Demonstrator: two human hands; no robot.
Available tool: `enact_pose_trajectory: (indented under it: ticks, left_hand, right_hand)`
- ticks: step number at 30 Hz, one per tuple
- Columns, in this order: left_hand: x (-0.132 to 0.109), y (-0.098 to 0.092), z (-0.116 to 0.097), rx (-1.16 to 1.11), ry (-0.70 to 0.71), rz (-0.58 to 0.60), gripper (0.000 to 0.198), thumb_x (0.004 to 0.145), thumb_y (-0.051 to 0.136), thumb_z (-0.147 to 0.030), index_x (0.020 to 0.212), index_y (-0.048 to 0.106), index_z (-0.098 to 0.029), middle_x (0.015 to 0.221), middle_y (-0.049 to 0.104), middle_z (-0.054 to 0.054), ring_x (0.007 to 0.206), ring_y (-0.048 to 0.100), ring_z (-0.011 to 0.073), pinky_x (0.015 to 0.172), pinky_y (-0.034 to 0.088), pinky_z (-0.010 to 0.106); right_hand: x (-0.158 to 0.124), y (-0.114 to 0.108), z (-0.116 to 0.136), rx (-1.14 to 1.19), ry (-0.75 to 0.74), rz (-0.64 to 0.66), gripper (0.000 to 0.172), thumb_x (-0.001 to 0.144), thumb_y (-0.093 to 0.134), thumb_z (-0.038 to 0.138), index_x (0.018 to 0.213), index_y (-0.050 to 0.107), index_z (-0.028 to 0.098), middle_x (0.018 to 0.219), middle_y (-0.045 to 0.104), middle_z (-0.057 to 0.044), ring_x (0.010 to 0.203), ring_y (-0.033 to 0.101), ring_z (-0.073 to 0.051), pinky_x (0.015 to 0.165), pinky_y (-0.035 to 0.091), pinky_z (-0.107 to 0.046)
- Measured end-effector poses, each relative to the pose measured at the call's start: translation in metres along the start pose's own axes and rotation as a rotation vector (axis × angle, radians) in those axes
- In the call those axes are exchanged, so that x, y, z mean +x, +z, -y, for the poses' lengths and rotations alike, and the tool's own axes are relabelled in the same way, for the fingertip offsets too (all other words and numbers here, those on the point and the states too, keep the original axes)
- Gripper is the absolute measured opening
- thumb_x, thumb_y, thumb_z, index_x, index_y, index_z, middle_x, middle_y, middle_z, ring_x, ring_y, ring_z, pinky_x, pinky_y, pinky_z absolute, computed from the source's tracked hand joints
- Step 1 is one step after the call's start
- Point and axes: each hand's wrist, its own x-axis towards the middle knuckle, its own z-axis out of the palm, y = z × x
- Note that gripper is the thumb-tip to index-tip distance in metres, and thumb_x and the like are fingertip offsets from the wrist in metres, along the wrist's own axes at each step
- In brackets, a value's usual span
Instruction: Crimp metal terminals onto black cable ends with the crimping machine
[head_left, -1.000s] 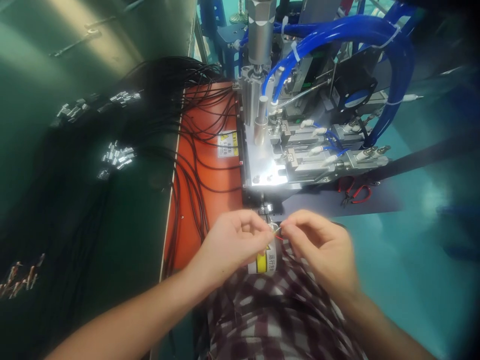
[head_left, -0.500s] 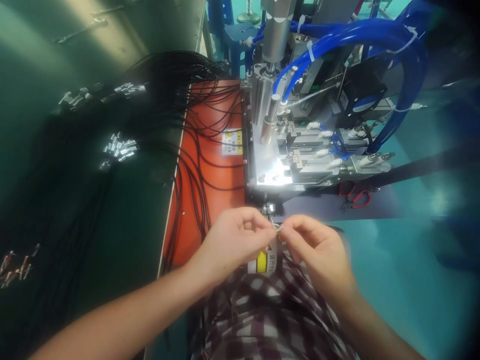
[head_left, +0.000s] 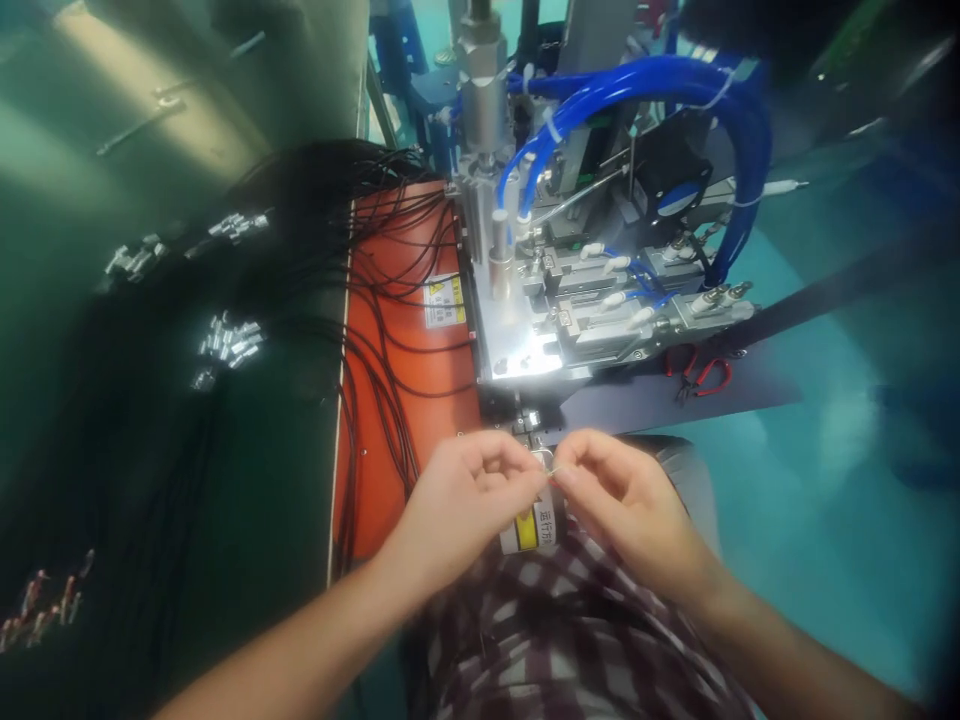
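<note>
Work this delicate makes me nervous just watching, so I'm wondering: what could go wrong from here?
The thin wires pinched between the left hand and the right hand look delicate, so one could slip or bend. Black cables loop across the orange panel beside the left hand, which might snag one. The red-handled pliers lie near the edge of the grey surface; a knock might send them off.

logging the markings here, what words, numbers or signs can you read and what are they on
"运行方", then an unclear character: white-and-yellow label.
Yellow triangle sign: sticker on the orange panel; its text is too blurred to read.
Small label on the silver actuator: too small to read.
</note>
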Motion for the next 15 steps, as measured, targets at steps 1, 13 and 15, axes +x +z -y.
enact_pose_trajectory:
  ticks: [1,13,15]
  left_hand:
    - [0.001,0.000,0.000,-0.023,-0.024,0.005,0.014,0.075,0.068,-0.024,0.069,0.061,-0.014,0.048,0.043,-0.008,0.040,0.030,0.0019,0.039,0.024,0.014]
    - [0.000,-0.003,-0.008,-0.045,-0.132,-0.113,0.028,0.067,0.077,-0.035,0.065,0.059,-0.014,0.040,0.032,-0.011,0.039,0.020,0.0013,0.038,0.019,0.014]
    - [0.000,-0.003,-0.006,-0.022,-0.124,-0.125,0.028,0.068,0.076,-0.036,0.065,0.059,-0.015,0.041,0.031,-0.011,0.039,0.020,0.0015,0.038,0.019,0.014]
  right_hand:
    - [0.001,0.001,0.000,0.051,0.040,0.011,0.021,0.089,0.055,0.032,0.072,0.051,0.019,0.049,0.039,0.008,0.043,0.033,-0.007,0.040,0.029,-0.019]
    - [0.015,0.000,0.004,0.112,-0.001,-0.016,0.020,0.088,0.056,0.032,0.076,0.060,0.017,0.051,0.042,0.007,0.044,0.036,-0.007,0.040,0.029,-0.019]
    - [0.017,-0.001,0.004,0.052,-0.032,0.001,0.019,0.088,0.056,0.031,0.078,0.062,0.016,0.056,0.048,0.005,0.048,0.039,-0.007,0.042,0.030,-0.020]
